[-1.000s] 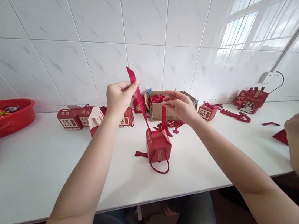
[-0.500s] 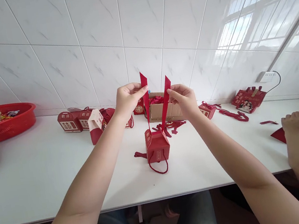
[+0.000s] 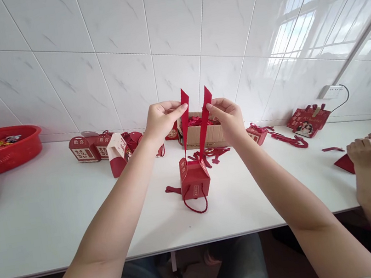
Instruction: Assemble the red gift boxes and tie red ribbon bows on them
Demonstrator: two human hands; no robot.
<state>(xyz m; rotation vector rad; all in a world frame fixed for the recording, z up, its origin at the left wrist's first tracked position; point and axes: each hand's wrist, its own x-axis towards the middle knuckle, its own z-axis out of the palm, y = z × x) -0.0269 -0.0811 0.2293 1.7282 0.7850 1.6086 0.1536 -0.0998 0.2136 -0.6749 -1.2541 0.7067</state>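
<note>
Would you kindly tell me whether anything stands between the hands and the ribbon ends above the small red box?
Nothing visible does: the left hand and right hand each pinch a ribbon end directly, and the red box stands below them.

White table [image 3: 60, 209], small red box [image 3: 194, 181] just below left hand [image 3: 161, 119] and right hand [image 3: 227, 116], cardboard box [image 3: 215, 137] behind right hand, red boxes [image 3: 84, 148] and basin [image 3: 12, 146] further left, loose ribbons [image 3: 289, 140] further right
</note>
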